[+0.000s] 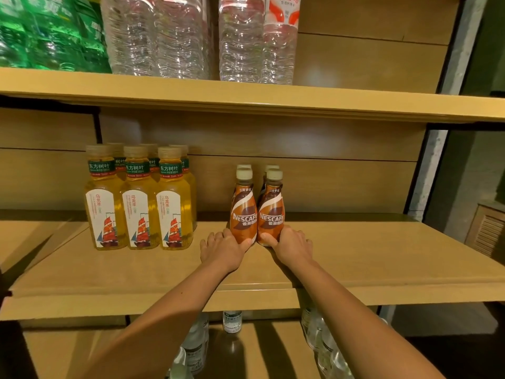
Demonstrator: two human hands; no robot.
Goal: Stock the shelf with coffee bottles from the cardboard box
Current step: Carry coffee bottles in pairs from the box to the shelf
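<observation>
Two brown coffee bottles with cream caps stand upright side by side on the middle wooden shelf [355,258]. My left hand [222,248] grips the base of the left front coffee bottle [243,212]. My right hand [291,244] grips the base of the right front coffee bottle [271,212]. Behind each one stands another coffee bottle, with only their caps [244,167] showing. The cardboard box is out of view.
Several yellow oolong tea bottles [139,203] stand in rows to the left on the same shelf. Large water bottles [240,36] and green packs [49,31] fill the shelf above. Clear bottles [232,321] sit on the lower shelf. The shelf's dark frame [418,181] stands at the right.
</observation>
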